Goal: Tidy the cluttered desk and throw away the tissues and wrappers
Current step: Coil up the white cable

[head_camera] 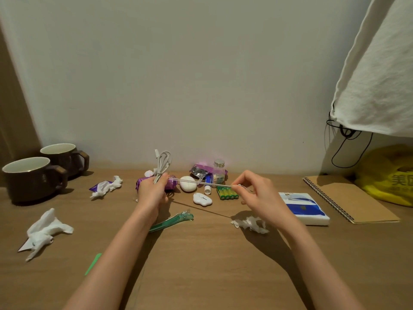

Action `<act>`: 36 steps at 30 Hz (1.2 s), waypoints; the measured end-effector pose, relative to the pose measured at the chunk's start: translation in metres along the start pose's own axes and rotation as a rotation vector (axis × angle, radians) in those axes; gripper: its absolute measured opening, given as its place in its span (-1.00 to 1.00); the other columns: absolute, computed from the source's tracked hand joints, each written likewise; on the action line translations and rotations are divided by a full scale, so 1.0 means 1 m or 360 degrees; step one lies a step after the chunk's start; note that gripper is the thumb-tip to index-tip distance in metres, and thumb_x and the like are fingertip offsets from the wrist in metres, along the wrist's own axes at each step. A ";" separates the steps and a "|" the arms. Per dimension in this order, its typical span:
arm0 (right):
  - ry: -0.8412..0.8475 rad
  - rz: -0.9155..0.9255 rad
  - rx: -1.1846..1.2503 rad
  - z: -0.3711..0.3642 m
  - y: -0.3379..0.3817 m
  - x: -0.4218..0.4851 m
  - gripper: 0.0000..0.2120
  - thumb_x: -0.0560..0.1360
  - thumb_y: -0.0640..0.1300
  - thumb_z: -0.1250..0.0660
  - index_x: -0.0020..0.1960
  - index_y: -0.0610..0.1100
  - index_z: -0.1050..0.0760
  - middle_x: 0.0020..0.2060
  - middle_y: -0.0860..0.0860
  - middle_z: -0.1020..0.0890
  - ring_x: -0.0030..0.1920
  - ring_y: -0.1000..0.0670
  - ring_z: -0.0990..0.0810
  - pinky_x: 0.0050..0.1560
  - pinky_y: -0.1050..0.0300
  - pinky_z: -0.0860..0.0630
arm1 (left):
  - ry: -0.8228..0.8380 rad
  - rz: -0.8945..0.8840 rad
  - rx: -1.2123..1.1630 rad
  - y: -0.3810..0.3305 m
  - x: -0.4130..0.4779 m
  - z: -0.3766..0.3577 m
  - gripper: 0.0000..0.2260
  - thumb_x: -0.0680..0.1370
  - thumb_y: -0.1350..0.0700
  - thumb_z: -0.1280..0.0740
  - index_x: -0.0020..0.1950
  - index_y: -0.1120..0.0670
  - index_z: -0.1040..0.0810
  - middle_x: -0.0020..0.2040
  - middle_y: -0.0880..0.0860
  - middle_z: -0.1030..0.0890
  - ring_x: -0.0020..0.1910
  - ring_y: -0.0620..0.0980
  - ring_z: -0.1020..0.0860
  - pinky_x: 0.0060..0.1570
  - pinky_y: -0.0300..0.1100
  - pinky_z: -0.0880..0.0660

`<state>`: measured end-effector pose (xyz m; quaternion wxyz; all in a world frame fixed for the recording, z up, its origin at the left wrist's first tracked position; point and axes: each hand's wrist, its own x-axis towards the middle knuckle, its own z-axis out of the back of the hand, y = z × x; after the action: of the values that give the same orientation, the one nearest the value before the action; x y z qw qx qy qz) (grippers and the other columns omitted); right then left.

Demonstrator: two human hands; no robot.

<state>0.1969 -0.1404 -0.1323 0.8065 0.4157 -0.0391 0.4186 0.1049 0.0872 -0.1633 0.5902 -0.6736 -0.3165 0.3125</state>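
Note:
My left hand grips a folded bundle of white cable that loops up above the fist. My right hand pinches the cable's free end, so one strand runs taut between both hands above the desk. Crumpled tissues lie on the wooden desk: one at the front left, one with a purple wrapper, one under my right wrist. A purple wrapper sits behind my left hand, and a torn silver and purple wrapper lies by the wall.
Two brown mugs stand at the far left. A small bottle, green batteries, a white oval object, a white gadget and a teal hair clip lie mid-desk. Tissue pack, spiral notebook, yellow bag at right.

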 end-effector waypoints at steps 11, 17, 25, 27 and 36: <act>0.0041 0.0360 0.0110 0.004 0.024 -0.004 -0.93 0.51 -0.08 -0.33 -0.08 -0.04 -0.59 -0.17 0.13 -0.60 -0.16 0.09 -0.54 -0.21 0.27 -0.44 | -0.0042 -0.0764 0.1076 0.013 -0.003 0.004 -0.85 0.57 0.06 -0.25 -0.10 0.04 -0.59 -0.27 0.02 -0.60 -0.27 0.04 -0.54 -0.31 -0.11 -0.41; -0.0382 0.0695 0.0055 0.009 0.034 0.000 -0.86 0.51 0.01 -0.27 -0.02 0.05 -0.59 -0.17 0.18 -0.59 -0.05 0.10 -0.49 -0.05 0.21 -0.41 | 0.0411 -0.1442 0.1783 0.005 -0.032 -0.011 -0.97 0.54 0.04 -0.30 -0.08 -0.08 -0.52 -0.20 -0.06 -0.60 -0.18 -0.02 -0.55 -0.31 -0.13 -0.40; -0.0544 0.0069 0.0516 0.054 0.000 0.000 -0.90 0.44 -0.14 -0.42 -0.10 0.05 -0.65 -0.20 0.15 -0.69 -0.22 0.27 -0.58 -0.11 0.35 -0.49 | 0.1614 -0.0899 0.0822 -0.027 -0.090 -0.042 -0.85 0.52 0.16 -0.36 0.02 -0.03 -0.65 -0.15 -0.14 -0.65 -0.14 -0.21 -0.57 -0.16 -0.34 -0.46; -0.0455 -0.0122 0.0593 0.054 -0.006 -0.001 -0.90 0.43 -0.15 -0.44 -0.12 0.04 -0.66 -0.23 0.15 -0.70 -0.23 0.30 -0.61 -0.09 0.34 -0.53 | 0.1507 -0.0891 0.0566 -0.034 -0.097 -0.046 -0.88 0.53 0.20 -0.33 -0.01 0.03 -0.63 -0.28 -0.20 -0.60 -0.28 -0.26 -0.50 -0.25 -0.39 -0.41; 0.0003 -0.0122 -0.0045 0.015 0.001 0.001 -0.94 0.44 -0.05 -0.45 -0.13 0.06 -0.70 -0.29 0.20 -0.68 -0.22 0.22 -0.61 -0.20 0.33 -0.49 | 0.0590 -0.0452 0.0470 -0.012 -0.048 -0.032 -0.78 0.60 0.09 -0.21 -0.23 -0.03 -0.50 -0.47 -0.10 -0.37 -0.45 -0.08 -0.29 -0.44 -0.20 -0.22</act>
<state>0.2006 -0.1501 -0.1215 0.8279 0.4050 -0.0284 0.3870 0.1004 0.0308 -0.1460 0.7678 -0.5748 -0.2453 0.1408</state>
